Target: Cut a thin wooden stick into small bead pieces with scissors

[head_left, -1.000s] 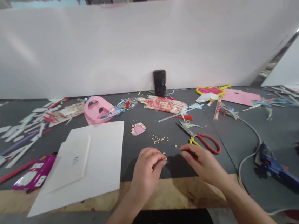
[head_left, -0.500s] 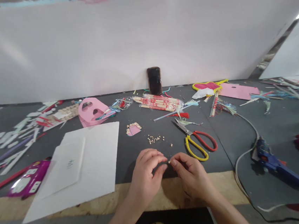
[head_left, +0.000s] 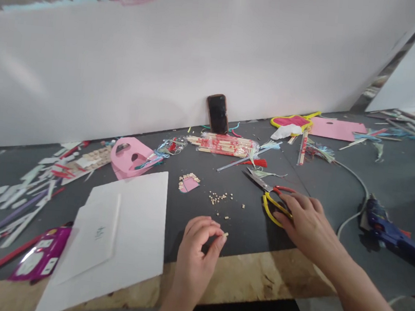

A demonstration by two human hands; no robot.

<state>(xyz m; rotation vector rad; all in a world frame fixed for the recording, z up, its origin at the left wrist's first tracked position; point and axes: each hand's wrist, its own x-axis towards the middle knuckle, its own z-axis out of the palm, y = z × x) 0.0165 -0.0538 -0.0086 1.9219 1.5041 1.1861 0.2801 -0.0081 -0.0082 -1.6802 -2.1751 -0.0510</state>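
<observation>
Bead (head_left: 225,234): tiny, pale, pinched at the tips of thumb and forefinger of the left hand (head_left: 196,252). It is held just above the near part of the desk (head_left: 202,213), close to the bare wooden edge (head_left: 254,277). The hand is narrowed to a fine pinch, the other fingers curled in.

- Grip is only on the very tip of the bead. Risk: a small squeeze or twist could flick it out. This near the edge it may roll off toward the lap and be lost.
- Loose beads (head_left: 220,197) lie scattered just beyond the left hand. Risk: a sweep of the wrist or sleeve would scatter them further.
- Right hand (head_left: 307,224) lies over the handles of the scissors (head_left: 267,188), fingers loosely bent, blades pointing away to the left. Whether it grips them I cannot tell. Risk: with eyes on the bead, a one-handed lift may catch the blades on the desk or swing them toward the left fingers.
- Pink piece (head_left: 189,183), partly covered with beads, sits near the blade tips. Dragging the scissors that way could knock it.
- Glue gun (head_left: 387,231) and its cord (head_left: 354,216) lie right of the right arm. An elbow could snag the cord.
</observation>
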